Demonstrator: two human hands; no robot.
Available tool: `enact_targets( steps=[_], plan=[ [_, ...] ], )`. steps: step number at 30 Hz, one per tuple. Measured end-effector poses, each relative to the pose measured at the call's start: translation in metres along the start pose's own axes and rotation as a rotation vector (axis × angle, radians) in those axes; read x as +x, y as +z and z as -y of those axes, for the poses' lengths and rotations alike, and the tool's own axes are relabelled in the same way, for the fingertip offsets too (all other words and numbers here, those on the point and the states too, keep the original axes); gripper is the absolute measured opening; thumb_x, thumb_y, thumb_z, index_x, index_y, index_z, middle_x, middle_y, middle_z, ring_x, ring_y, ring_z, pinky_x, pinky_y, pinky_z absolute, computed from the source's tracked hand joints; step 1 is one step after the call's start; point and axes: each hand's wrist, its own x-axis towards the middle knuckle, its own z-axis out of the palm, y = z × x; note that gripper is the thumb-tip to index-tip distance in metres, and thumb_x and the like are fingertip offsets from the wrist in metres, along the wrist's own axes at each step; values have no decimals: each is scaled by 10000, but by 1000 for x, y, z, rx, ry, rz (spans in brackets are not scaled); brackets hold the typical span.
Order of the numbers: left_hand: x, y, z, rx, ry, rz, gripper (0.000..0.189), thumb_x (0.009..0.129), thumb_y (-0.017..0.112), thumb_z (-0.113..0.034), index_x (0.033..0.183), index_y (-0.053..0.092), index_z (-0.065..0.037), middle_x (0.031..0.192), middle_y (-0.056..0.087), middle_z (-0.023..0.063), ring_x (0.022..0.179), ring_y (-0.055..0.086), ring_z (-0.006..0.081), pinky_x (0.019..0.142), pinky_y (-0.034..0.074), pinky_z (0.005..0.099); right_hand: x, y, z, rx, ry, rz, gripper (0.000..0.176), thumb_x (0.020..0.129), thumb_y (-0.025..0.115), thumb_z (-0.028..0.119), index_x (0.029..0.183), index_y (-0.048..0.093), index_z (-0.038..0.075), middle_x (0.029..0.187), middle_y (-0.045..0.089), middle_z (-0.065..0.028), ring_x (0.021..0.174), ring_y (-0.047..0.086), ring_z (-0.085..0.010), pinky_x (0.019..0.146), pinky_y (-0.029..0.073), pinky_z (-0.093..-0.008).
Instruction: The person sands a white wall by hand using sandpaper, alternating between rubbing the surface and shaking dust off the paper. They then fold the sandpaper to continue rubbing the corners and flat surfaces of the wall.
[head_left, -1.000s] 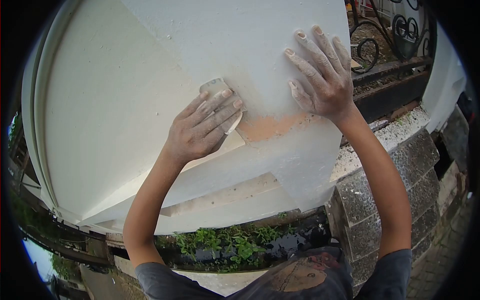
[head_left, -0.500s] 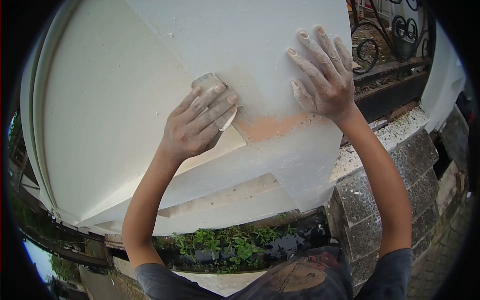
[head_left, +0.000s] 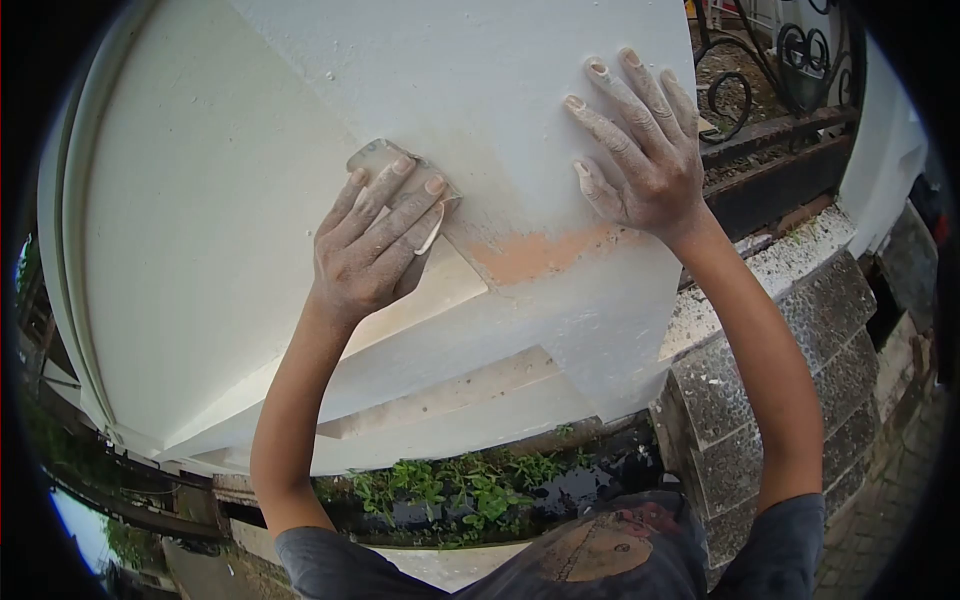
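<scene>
Dusty with white powder, my left hand presses a folded sheet of sandpaper against the white wall. Its fingers lie over the sheet, with the thumb hidden beneath and a pale folded edge of the sheet showing beside the fingers. Right of the sandpaper, an orange-brown patch shows on the wall, with scuffed grey marks above it. My right hand, also dusty, rests flat on the wall near its right edge. Its fingers are spread and hold nothing.
A black wrought-iron fence stands at the right, beyond the wall's edge. Below the wall runs a ditch with green plants and dark water. Stone slabs step down at the lower right. A ledge juts along the wall's foot.
My left hand has slid left and slightly up along the wall with the sandpaper, away from the orange-brown patch. My right hand stays at nearly the same spot.
</scene>
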Motion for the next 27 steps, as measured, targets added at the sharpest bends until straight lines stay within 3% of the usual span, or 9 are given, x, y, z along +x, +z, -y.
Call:
enact_targets(
  steps=[2, 7, 10, 14, 18, 21, 25, 26, 27],
  plan=[
    [6, -10, -30, -197, 81, 334, 194, 750, 692, -176, 930, 656, -239, 1142, 646, -77, 1190, 526, 160, 1062, 402, 385, 4, 1, -2, -5, -13, -14, 463, 763, 649, 304, 1220, 574, 300, 1408, 440, 5, 1349, 333, -223, 1130, 218, -445],
    [24, -19, 2, 76, -170, 9, 224, 750, 687, -146, 957, 651, -224, 1156, 638, -83, 1180, 534, 159, 1049, 415, 370, 4, 0, -3, -11, -12, -4, 466, 768, 649, 308, 1227, 570, 300, 1410, 439, 4, 1351, 331, -223, 1130, 218, -452],
    [12, -7, -36, -232, 81, 336, 203, 777, 658, -138, 971, 652, -198, 1218, 606, -58, 1172, 540, 156, 1062, 389, 372, 4, 2, -2, 7, -15, -13, 464, 774, 640, 307, 1233, 567, 302, 1412, 436, 4, 1350, 333, -223, 1131, 213, -456],
    [21, -11, 3, 58, -124, -10, 231, 798, 623, -163, 1026, 651, -191, 1299, 546, -57, 1243, 469, 149, 1091, 361, 345, 3, 2, -3, 4, -19, -20, 467, 781, 629, 313, 1243, 560, 302, 1413, 434, 6, 1349, 334, -225, 1131, 210, -460],
    [11, -3, -46, -203, 80, 364, 275, 763, 670, -161, 1034, 653, -201, 1208, 616, -46, 1173, 542, 160, 1052, 390, 395, 4, 1, -4, -6, -26, -12, 471, 784, 629, 328, 1249, 553, 301, 1412, 435, 11, 1350, 334, -224, 1127, 217, -461],
    [21, -9, -9, 29, -31, 91, 299, 802, 612, -173, 1099, 639, -159, 1291, 557, -21, 1231, 486, 168, 1066, 381, 362, 4, 0, -5, -10, -24, -11, 472, 785, 629, 330, 1250, 552, 301, 1409, 438, 14, 1348, 336, -224, 1123, 224, -460],
    [14, 0, -51, -291, -3, 383, 370, 765, 657, -136, 1134, 634, -154, 1217, 614, -22, 1169, 547, 181, 1050, 379, 369, 1, 2, -3, 6, -23, -19, 463, 786, 629, 323, 1243, 557, 298, 1406, 442, 15, 1346, 340, -226, 1119, 229, -461],
    [9, 4, -47, -275, 64, 353, 223, 779, 634, -95, 987, 681, -157, 1172, 639, -17, 1142, 571, 247, 1018, 401, 448, 2, 3, -4, 5, -27, -26, 461, 787, 629, 321, 1241, 559, 298, 1405, 442, 15, 1345, 341, -227, 1119, 230, -462],
    [13, 1, -35, -159, -1, 262, 255, 760, 652, -111, 1011, 671, -156, 1190, 629, -16, 1164, 552, 223, 1033, 389, 439, 3, 2, -5, 6, -25, -27, 455, 788, 628, 320, 1237, 562, 298, 1405, 443, 14, 1345, 342, -228, 1119, 229, -461]
  ],
)
